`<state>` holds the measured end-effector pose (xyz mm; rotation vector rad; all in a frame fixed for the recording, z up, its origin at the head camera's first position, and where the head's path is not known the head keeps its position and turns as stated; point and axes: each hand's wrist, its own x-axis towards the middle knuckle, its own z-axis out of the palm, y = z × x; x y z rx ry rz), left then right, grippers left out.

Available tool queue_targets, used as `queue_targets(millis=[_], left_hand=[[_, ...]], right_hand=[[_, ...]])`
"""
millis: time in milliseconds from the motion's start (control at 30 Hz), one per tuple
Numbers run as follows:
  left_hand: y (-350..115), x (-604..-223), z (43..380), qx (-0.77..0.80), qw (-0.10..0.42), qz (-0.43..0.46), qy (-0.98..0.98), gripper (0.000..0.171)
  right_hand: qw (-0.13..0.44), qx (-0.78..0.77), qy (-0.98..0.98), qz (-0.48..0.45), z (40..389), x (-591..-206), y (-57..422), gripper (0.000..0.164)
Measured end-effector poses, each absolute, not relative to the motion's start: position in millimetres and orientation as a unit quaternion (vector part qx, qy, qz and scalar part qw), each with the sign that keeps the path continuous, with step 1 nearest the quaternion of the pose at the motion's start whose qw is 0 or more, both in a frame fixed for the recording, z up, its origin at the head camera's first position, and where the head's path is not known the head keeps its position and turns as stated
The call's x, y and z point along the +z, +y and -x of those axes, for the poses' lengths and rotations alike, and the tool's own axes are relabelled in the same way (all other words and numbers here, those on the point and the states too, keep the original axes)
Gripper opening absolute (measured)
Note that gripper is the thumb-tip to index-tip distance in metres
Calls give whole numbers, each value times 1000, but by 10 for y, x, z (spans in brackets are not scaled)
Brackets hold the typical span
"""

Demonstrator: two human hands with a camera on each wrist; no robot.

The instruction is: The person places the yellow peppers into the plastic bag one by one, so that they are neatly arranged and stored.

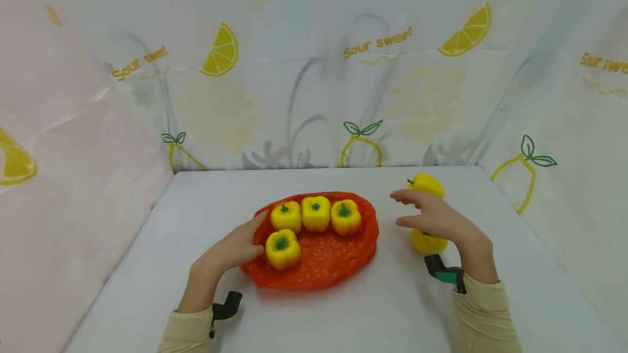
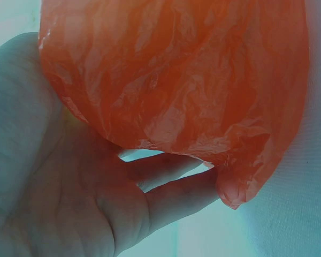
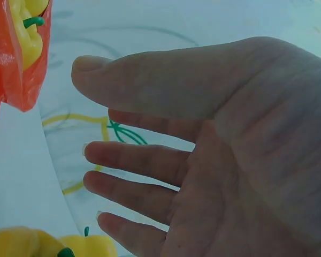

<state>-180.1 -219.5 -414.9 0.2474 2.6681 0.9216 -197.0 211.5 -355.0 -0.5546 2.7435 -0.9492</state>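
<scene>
A: What is rising largest around the left hand (image 1: 233,244) and the right hand (image 1: 432,214)?

B: A pale backdrop (image 1: 294,86), printed with lemons and "Sour sweet", is hanging beyond both. A white table (image 1: 333,320) is spreading beneath them.

A: And the next size down?

B: A red plastic bag (image 1: 324,263). It is lying just right of the left hand and well apart from the right, its mouth gaping upward.

A: How are the hands looking?

B: The left one is reaching over the bag's rim, thumb and fingers standing wide apart; from its wrist, the bag's wall is hiding the fingertips. The right one is hovering over the table, also wide, its fingers spreading.

A: Where are the peppers sitting?

B: Four yellow ones are resting in the bag. The front pepper (image 1: 283,252) is sitting right beside the left thumb; I cannot tell whether they are touching. Three back peppers (image 1: 316,217) are lining up beyond it, past that hand's fingers. By the right hand, the far pepper (image 1: 429,183) is peeking out behind and the near pepper (image 1: 428,244) is showing on the nearer side, partly covered.

A: Anything smaller?

B: A black bracket (image 1: 227,305) is jutting from the left wrist.
</scene>
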Motion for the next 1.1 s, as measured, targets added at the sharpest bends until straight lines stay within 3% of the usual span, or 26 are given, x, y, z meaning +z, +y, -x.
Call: queue_targets(millis=[367,667,1100], left_hand=[[-2199,-4133,1783,327,156,-84,928,80],[-2217,-4134,1782,323,150,-93,930,79],[-2198,-4124,1781,330,161,-85,926,80]], right_hand=[[149,-312,925,160,2001,-3624,2381,59],[229,-296,918,135,1978,-3638,2513,76],[234,-269,926,124,1982,-3745,2611,75]])
